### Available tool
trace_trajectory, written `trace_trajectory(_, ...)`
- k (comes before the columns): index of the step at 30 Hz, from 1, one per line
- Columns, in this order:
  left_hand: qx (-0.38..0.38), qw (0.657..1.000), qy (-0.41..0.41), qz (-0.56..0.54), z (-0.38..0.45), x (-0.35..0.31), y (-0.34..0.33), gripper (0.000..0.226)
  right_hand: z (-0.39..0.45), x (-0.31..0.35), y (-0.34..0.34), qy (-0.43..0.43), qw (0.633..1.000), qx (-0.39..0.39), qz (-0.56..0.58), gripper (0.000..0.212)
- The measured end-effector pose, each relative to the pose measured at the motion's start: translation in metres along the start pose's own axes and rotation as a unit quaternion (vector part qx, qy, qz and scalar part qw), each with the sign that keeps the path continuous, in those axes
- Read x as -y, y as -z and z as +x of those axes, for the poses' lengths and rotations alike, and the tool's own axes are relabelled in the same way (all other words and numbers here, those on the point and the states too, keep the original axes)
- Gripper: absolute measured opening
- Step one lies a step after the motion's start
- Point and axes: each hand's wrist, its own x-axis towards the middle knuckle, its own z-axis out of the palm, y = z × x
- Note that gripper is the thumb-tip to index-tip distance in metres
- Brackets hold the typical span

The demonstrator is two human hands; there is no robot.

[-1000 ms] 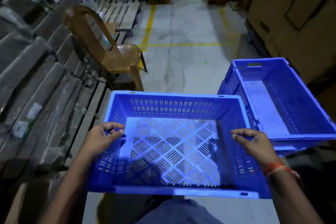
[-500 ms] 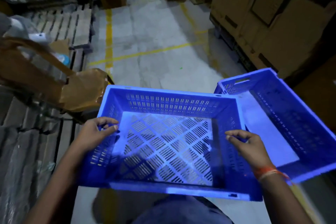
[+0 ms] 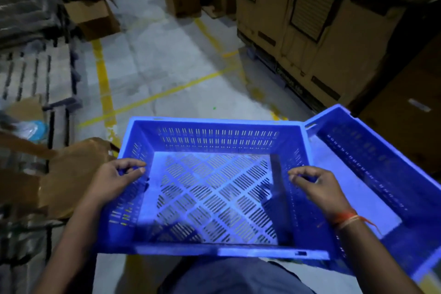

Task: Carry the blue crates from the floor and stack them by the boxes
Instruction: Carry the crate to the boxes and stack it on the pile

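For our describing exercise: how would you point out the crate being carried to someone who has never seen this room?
Start at the wall of cardboard boxes on the right. Two blue crates sit below it. The carried crate is nearer the chair, gripped by the left hand and right hand, with a lattice-slotted floor; the other crate has a solid floor.

Blue crate with diamond-slotted floor; yellow lines; brown boxes.

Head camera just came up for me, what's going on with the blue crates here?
A person is carrying an empty perforated blue crate in front of them, left hand gripping its left rim and right hand gripping its right rim. A second blue crate, also empty, sits just to the right, beside stacked cardboard boxes. The carried crate is not yet set on it. A brown plastic chair stands to the left.
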Motion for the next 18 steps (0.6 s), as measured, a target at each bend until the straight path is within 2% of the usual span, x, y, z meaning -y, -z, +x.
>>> trace_trajectory(4, 0.047, 0.999, -0.02, 0.002, 0.046, 0.006, 0.016, 0.014, -0.013, -0.001, -0.025, -0.035, 0.997, -0.062, 0.011, 0.01)
trace_trajectory(8, 0.109, 0.992, -0.055, 0.017, 0.087, 0.01, 0.022, 0.027, -0.043, 0.001, -0.048, -0.058, 0.992, -0.114, 0.014, 0.011)
trace_trajectory(14, 0.2, 0.972, -0.118, 0.031, 0.132, -0.004, 0.01, 0.01, -0.11, -0.003, -0.081, -0.111, 0.967, -0.223, 0.045, 0.01)
trace_trajectory(18, 0.252, 0.954, -0.161, 0.024, 0.146, -0.018, -0.007, 0.022, -0.155, 0.004, -0.092, -0.134, 0.942, -0.301, 0.058, 0.009)
